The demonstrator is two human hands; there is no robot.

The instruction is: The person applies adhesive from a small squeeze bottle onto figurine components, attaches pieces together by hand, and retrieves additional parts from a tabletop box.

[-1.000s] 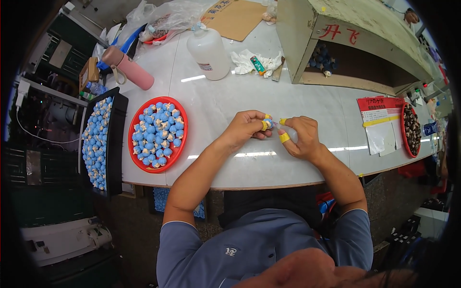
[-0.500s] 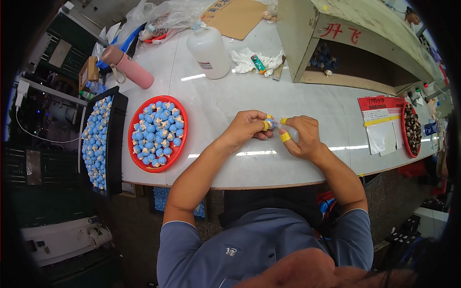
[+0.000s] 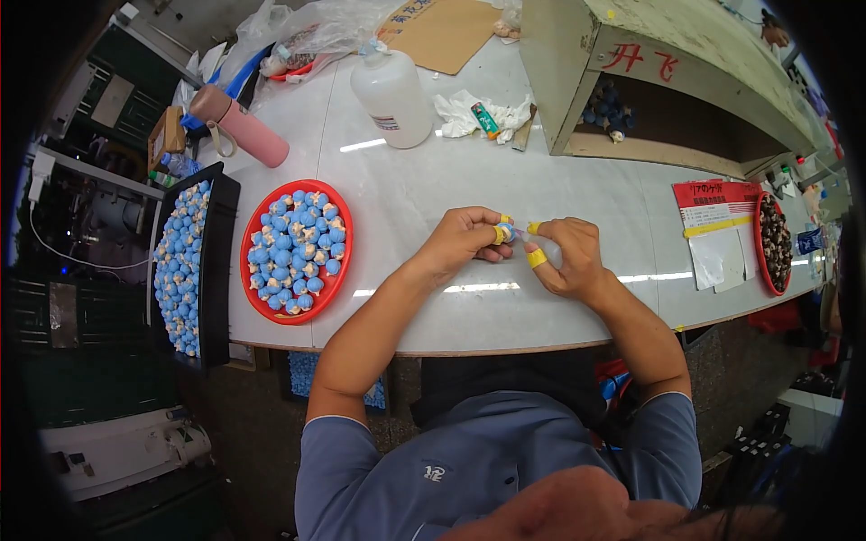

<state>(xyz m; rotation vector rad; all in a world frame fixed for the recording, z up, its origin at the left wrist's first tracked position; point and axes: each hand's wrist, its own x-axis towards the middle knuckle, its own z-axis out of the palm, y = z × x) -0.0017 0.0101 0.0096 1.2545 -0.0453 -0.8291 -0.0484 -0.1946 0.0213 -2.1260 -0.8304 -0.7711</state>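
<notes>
Over the table's front half, my left hand point(image 3: 462, 242) is closed, pinching a small blue piece point(image 3: 512, 233) that its fingers mostly hide. My right hand point(image 3: 577, 260) is wrapped round a small translucent squeeze bottle point(image 3: 548, 250). The bottle's narrow tip points left, at the blue piece; whether they touch I cannot tell. Yellow tape covers the thumb and a finger of each hand. To the left lies a round red tray point(image 3: 348, 236), full of small round blue figure pieces point(image 3: 293, 245) with cream-coloured parts.
Left of the tray stands a black bin point(image 3: 222, 270) of similar pieces. Behind are a pink flask point(image 3: 253, 132), a white plastic bottle point(image 3: 392, 99) and crumpled tissue point(image 3: 456, 113) with a green tube point(image 3: 484, 119). A shelf box point(image 3: 686, 81) and a red tray of brown pieces point(image 3: 763, 261) stand right.
</notes>
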